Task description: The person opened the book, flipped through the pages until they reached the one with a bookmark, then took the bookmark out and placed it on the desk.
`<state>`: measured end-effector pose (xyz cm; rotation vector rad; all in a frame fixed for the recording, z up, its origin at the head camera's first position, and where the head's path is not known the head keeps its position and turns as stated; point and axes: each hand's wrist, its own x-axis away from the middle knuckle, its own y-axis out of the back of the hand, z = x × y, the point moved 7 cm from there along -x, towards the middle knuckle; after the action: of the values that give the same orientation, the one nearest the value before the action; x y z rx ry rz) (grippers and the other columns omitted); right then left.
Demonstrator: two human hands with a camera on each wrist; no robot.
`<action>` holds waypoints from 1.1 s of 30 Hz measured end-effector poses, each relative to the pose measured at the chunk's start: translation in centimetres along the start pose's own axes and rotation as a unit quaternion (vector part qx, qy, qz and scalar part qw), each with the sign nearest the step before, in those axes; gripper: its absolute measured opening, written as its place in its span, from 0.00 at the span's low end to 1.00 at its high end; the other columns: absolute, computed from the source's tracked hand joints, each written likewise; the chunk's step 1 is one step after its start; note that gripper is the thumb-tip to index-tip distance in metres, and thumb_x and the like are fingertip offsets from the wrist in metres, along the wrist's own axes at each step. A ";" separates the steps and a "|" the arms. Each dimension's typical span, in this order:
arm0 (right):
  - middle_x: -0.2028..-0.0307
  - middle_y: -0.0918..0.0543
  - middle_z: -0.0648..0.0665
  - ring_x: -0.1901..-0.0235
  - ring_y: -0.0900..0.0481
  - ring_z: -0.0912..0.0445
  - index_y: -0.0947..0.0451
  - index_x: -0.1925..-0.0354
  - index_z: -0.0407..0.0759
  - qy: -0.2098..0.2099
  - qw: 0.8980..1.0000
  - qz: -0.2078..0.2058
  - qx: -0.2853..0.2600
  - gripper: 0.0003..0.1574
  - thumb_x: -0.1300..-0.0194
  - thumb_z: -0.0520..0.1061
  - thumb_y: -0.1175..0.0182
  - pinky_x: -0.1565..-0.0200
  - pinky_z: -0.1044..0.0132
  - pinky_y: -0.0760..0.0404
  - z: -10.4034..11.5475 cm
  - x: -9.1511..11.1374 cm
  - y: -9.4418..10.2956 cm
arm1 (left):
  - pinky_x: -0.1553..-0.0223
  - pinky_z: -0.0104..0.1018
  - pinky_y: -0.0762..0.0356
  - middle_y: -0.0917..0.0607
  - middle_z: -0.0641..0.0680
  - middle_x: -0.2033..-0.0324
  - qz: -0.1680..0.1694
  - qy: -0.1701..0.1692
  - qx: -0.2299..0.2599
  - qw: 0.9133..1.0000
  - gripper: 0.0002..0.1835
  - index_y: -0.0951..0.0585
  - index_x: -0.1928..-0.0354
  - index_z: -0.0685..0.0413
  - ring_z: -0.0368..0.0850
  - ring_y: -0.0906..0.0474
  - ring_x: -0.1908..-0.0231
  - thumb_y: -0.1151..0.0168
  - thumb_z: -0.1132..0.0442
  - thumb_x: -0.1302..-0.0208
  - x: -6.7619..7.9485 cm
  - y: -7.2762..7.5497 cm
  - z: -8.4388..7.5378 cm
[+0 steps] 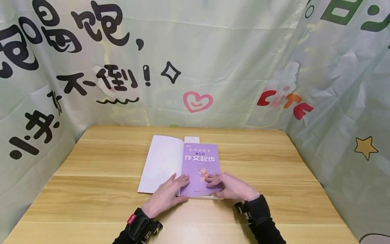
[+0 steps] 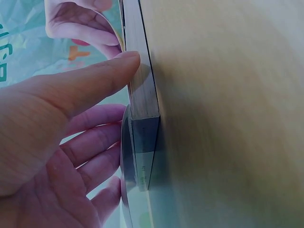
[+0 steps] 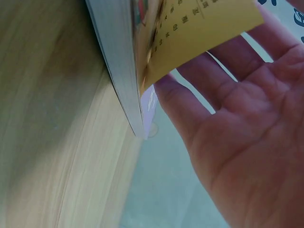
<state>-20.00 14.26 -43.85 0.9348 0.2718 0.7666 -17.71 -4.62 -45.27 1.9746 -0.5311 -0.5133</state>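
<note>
A purple-covered book [image 1: 198, 189] with Chinese lettering and a small pink animal figure lies on the table; a blank white leaf [image 1: 163, 159] is spread to its left. My left hand [image 1: 167, 193] rests across the fold, fingertips on the purple side. Its thumb [image 2: 104, 76] touches the book's lower edge in the left wrist view. My right hand [image 1: 231, 186] lays its fingers on the lower right of the purple sheet. In the right wrist view that sheet's yellow underside [image 3: 204, 42] curves up off the page block, with the fingers [image 3: 185, 102] extended along its other side.
A white card [image 1: 191, 139] sticks out past the book's top edge. The wooden table [image 1: 100, 169] runs back to a pale printed cloth [image 1: 231, 61], which also hangs at both sides. Dark bands with cameras [image 1: 257, 210] sit on both wrists.
</note>
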 end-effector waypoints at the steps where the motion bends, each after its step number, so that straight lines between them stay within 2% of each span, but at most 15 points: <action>1: 0.33 0.24 0.41 0.29 0.30 0.40 0.16 0.46 0.40 0.001 1.000 0.000 0.001 0.24 0.43 0.37 0.33 0.29 0.35 0.35 0.0 0.0 0.0 | 0.23 0.55 0.41 0.23 0.60 0.33 0.000 0.000 0.000 1.000 0.31 0.21 0.37 0.60 0.55 0.27 0.31 0.29 0.52 0.40 0.0 0.0 0.0; 8: 0.36 0.22 0.38 0.31 0.32 0.30 0.15 0.47 0.43 0.015 1.000 -0.012 0.014 0.23 0.43 0.34 0.35 0.31 0.24 0.43 0.2 0.0 0.5 | 0.23 0.55 0.41 0.23 0.60 0.32 0.002 0.003 0.002 1.000 0.32 0.22 0.37 0.60 0.55 0.28 0.31 0.29 0.51 0.39 0.0 0.0 0.1; 9: 0.36 0.21 0.37 0.31 0.32 0.29 0.15 0.48 0.43 0.016 1.000 -0.015 0.015 0.24 0.44 0.33 0.35 0.31 0.24 0.42 0.2 0.0 0.5 | 0.23 0.55 0.41 0.23 0.60 0.32 0.002 0.004 0.002 1.000 0.32 0.22 0.37 0.60 0.55 0.28 0.30 0.29 0.51 0.39 0.0 0.0 0.1; 11: 0.37 0.20 0.37 0.33 0.28 0.30 0.15 0.48 0.43 0.020 0.999 -0.022 0.021 0.24 0.44 0.32 0.36 0.34 0.30 0.30 0.2 0.1 0.6 | 0.23 0.55 0.42 0.24 0.60 0.32 0.002 0.005 0.005 1.000 0.32 0.22 0.37 0.60 0.55 0.28 0.30 0.29 0.52 0.39 0.0 0.0 0.1; 12: 0.38 0.20 0.36 0.34 0.27 0.31 0.14 0.48 0.42 0.021 0.999 -0.027 0.020 0.24 0.44 0.31 0.37 0.35 0.32 0.28 0.2 0.1 0.7 | 0.23 0.56 0.42 0.23 0.60 0.32 0.002 0.005 0.006 1.000 0.32 0.22 0.37 0.60 0.55 0.28 0.30 0.29 0.52 0.39 0.1 0.0 0.1; 15: 0.40 0.18 0.35 0.35 0.26 0.32 0.14 0.49 0.42 0.022 0.999 -0.040 0.019 0.23 0.43 0.30 0.38 0.36 0.34 0.26 0.3 0.1 0.9 | 0.23 0.56 0.41 0.23 0.60 0.33 0.000 0.005 0.009 1.000 0.32 0.22 0.37 0.60 0.56 0.28 0.31 0.29 0.52 0.40 0.1 0.1 0.0; 16: 0.40 0.18 0.35 0.35 0.27 0.31 0.14 0.49 0.41 0.019 0.999 -0.044 0.016 0.23 0.42 0.29 0.38 0.35 0.33 0.27 0.3 0.1 1.0 | 0.23 0.56 0.41 0.23 0.60 0.33 0.000 0.005 0.010 1.000 0.32 0.22 0.37 0.60 0.56 0.28 0.31 0.29 0.52 0.40 0.1 0.1 0.0; 18: 0.42 0.17 0.35 0.33 0.29 0.30 0.14 0.50 0.41 0.016 0.998 -0.051 0.012 0.22 0.42 0.28 0.39 0.31 0.28 0.38 0.2 0.1 1.1 | 0.23 0.56 0.41 0.23 0.61 0.33 0.000 0.004 0.010 1.000 0.31 0.22 0.37 0.60 0.56 0.28 0.31 0.29 0.52 0.40 0.1 0.1 -0.1; 21: 0.46 0.14 0.37 0.35 0.25 0.34 0.14 0.51 0.40 0.020 0.998 -0.064 0.017 0.21 0.41 0.28 0.39 0.29 0.30 0.44 0.3 0.0 1.3 | 0.23 0.56 0.41 0.23 0.61 0.33 0.000 0.004 0.007 1.000 0.31 0.21 0.37 0.60 0.56 0.28 0.31 0.29 0.52 0.40 0.1 0.1 -0.1; 25: 0.53 0.10 0.41 0.46 0.14 0.45 0.14 0.51 0.38 0.039 0.995 -0.085 0.021 0.21 0.42 0.27 0.39 0.27 0.36 0.42 0.6 -0.1 1.5 | 0.23 0.56 0.41 0.23 0.61 0.33 0.000 0.003 0.008 1.000 0.31 0.21 0.37 0.61 0.56 0.28 0.31 0.29 0.52 0.40 0.0 0.1 -0.2; 28: 0.55 0.09 0.42 0.54 0.10 0.51 0.15 0.51 0.37 0.045 0.994 -0.101 0.019 0.21 0.42 0.27 0.39 0.26 0.38 0.41 0.8 -0.2 1.6 | 0.23 0.57 0.41 0.23 0.61 0.33 0.001 0.003 0.011 1.000 0.31 0.21 0.38 0.62 0.56 0.28 0.31 0.28 0.53 0.40 -0.1 0.1 -0.2; 31: 0.55 0.09 0.43 0.54 0.10 0.52 0.15 0.50 0.37 0.048 0.992 -0.117 0.022 0.21 0.41 0.27 0.38 0.26 0.38 0.39 0.9 -0.2 1.9 | 0.23 0.57 0.41 0.23 0.62 0.33 0.003 0.005 0.011 1.000 0.32 0.21 0.37 0.62 0.56 0.28 0.31 0.28 0.52 0.40 -0.1 0.1 -0.2; 33: 0.55 0.09 0.44 0.53 0.11 0.51 0.14 0.50 0.38 0.050 0.990 -0.127 0.026 0.21 0.41 0.27 0.38 0.30 0.40 0.30 1.0 -0.2 2.0 | 0.23 0.57 0.41 0.23 0.62 0.33 0.003 0.006 0.012 1.000 0.32 0.21 0.38 0.62 0.56 0.28 0.31 0.28 0.52 0.40 -0.1 0.1 -0.2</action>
<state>-20.55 14.18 -41.64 0.8904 0.4916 0.5745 -17.74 -4.46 -45.06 1.9966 -0.5378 -0.4930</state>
